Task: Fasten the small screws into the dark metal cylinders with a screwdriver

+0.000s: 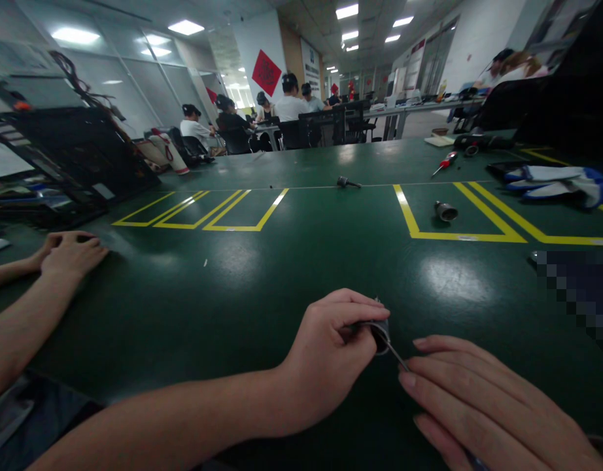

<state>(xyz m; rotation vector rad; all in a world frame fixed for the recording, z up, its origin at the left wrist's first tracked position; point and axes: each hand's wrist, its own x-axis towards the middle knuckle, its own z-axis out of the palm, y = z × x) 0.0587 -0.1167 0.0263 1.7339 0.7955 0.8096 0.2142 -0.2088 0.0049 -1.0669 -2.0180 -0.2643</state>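
My left hand (pixel 331 360) is closed around a small grey metal cylindrical part (pixel 382 337), its open end facing my right hand. My right hand (pixel 498 405) grips a thin metal-shafted tool (pixel 397 355) between thumb and fingers. The shaft's tip reaches the mouth of the metal part; whether it goes inside is hard to see. Most of the tool is hidden by my right hand, so its kind is unclear. Both hands are just above the green table (pixel 262 281).
Yellow tape boxes mark the table. A metal cup-shaped part (pixel 446 211) lies in one; a dark metal piece (pixel 348 182) lies farther back. Right: a red screwdriver (pixel 447 161) and gloves (pixel 556 183). Left: another person's hands (pixel 73 254) and a black rack (pixel 70 163).
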